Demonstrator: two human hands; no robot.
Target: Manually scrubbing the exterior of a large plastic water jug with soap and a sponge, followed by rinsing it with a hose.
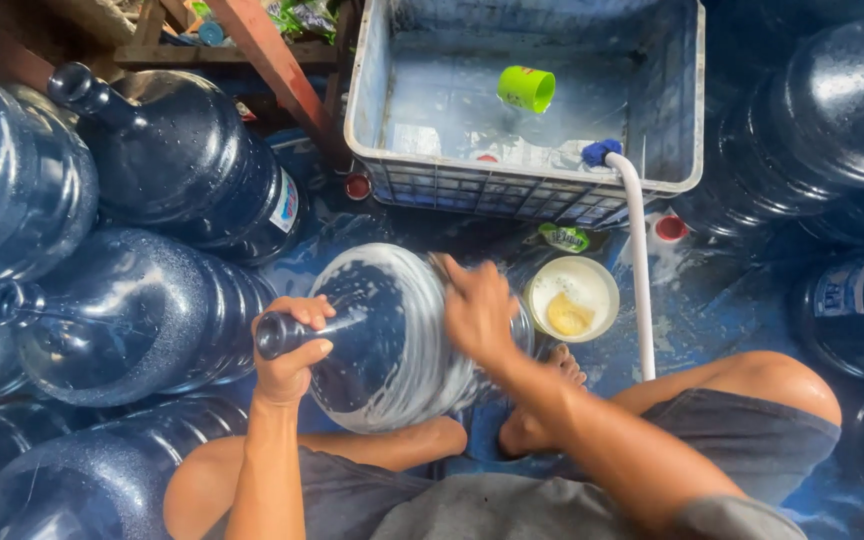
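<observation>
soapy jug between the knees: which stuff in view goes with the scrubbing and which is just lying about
In use:
- soapy water jug, lying on its side
- left hand, grip around the jug's neck
- right hand, rubbing the jug's side
- white bowl of suds, close by

Lying about:
- stacked blue jugs
- grey crate with a green cup
- white hose

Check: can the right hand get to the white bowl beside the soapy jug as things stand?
Probably yes. The right hand rests on the soapy water jug, and the white bowl sits on the wet floor just to its right with nothing between them. The white hose lies beyond the bowl, not across the way.
</observation>
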